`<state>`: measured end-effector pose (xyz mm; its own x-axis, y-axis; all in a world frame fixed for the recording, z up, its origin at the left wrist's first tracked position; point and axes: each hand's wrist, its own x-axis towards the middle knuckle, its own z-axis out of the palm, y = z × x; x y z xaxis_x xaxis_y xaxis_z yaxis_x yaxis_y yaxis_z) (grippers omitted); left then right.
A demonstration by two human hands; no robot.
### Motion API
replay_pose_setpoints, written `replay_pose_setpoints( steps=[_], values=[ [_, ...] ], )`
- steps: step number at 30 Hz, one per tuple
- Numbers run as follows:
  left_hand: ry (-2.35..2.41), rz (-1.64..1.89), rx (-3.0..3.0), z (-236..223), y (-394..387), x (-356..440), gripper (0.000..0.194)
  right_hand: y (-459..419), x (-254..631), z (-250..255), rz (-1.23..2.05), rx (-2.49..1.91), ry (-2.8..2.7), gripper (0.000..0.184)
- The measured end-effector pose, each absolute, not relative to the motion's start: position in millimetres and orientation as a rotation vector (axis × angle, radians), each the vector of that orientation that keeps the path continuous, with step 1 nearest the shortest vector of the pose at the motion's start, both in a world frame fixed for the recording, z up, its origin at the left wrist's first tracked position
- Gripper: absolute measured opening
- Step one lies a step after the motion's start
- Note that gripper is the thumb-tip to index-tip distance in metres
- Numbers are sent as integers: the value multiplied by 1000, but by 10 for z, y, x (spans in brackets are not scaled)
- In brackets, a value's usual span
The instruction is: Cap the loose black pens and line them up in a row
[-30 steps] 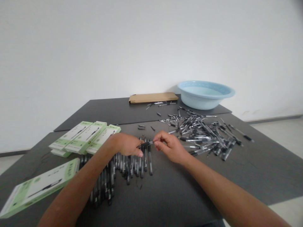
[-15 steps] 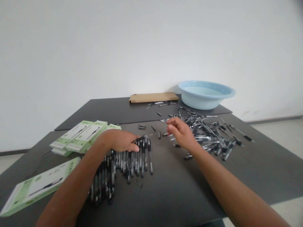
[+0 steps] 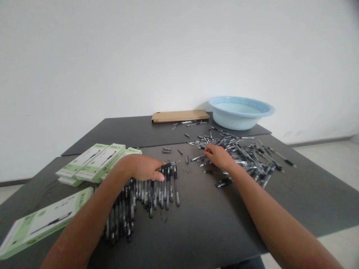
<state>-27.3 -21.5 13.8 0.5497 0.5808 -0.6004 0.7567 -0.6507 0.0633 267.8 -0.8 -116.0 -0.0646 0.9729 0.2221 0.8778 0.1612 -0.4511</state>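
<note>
One pen (image 3: 168,164), its tip seemingly bare, lies in the left hand (image 3: 147,167), above the far end of a row of pens (image 3: 177,190); that hand's grip is closed around it; to the right of the row, the right hand (image 3: 220,156) reaches into a loose pile (image 3: 252,158), its fingers narrowly bunched, though whether they hold anything I cannot tell; the held pen could slip onto the row if the left grip slackened, and a careless pull at the tangled pile might scatter pens; counted, there is one held pen, while the row and pile overlap too much to number; just beyond the row lie about five small dark pieces (image 3: 187,159); left of it are at least five green-and-white boxes (image 3: 105,160), one lying nearer the wearer; farther beyond are one flat brown carton (image 3: 179,116) and one blue basin (image 3: 238,120), all on the dark desk (image 3: 196,224).
</note>
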Motion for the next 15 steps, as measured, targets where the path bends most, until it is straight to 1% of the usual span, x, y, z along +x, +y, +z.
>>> replay_pose_setpoints(
  steps=[4,8,12,15],
  values=[
    [1104,-797,2477,143,-214,-260,39,-33,2600,-1174,244,-1781,-2059,10],
    [1116,-806,2466,155,-210,-251,41,-23,2620,-1156,216,-1822,-2063,13],
    [1083,-775,2484,148,-198,-276,39,30,2892,-1082,152,-1924,-1980,20],
    [1089,-779,2497,141,-189,-284,41,54,3162,-1036,156,-1977,-1975,21]
  ],
)
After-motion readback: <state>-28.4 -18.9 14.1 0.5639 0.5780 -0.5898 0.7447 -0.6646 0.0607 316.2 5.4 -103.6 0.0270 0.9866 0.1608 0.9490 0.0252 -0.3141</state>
